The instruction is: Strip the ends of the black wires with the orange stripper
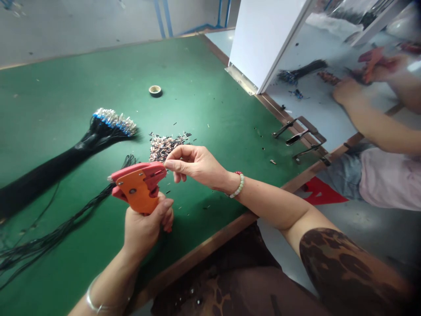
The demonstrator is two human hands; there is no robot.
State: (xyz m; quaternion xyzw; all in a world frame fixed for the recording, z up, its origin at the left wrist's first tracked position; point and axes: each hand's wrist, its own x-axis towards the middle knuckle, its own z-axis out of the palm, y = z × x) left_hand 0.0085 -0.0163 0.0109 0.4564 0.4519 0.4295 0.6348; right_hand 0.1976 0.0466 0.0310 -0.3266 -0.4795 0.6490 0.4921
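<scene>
My left hand [144, 224] is wrapped round the handle of an orange and red wire stripper [140, 186], its nose pointing right. At that nose my right hand [199, 164] has thumb and forefinger pinched together; whatever lies between them is too small to make out. Just behind the fingertips is a pile of short black and copper-coloured wire scraps [164, 147]. Loose black wires [79, 215] run from behind the stripper to the lower left. A thick bundle of black wires [55, 166] with blue and clear ends lies at the left.
A roll of tape [155, 91] sits farther back on the green table [108, 74]. A white panel [263, 39] and a metal bracket [299, 136] stand along its right edge. Beyond, a co-worker's hands [358, 87] hold a red tool, blurred, near another wire bundle [302, 71].
</scene>
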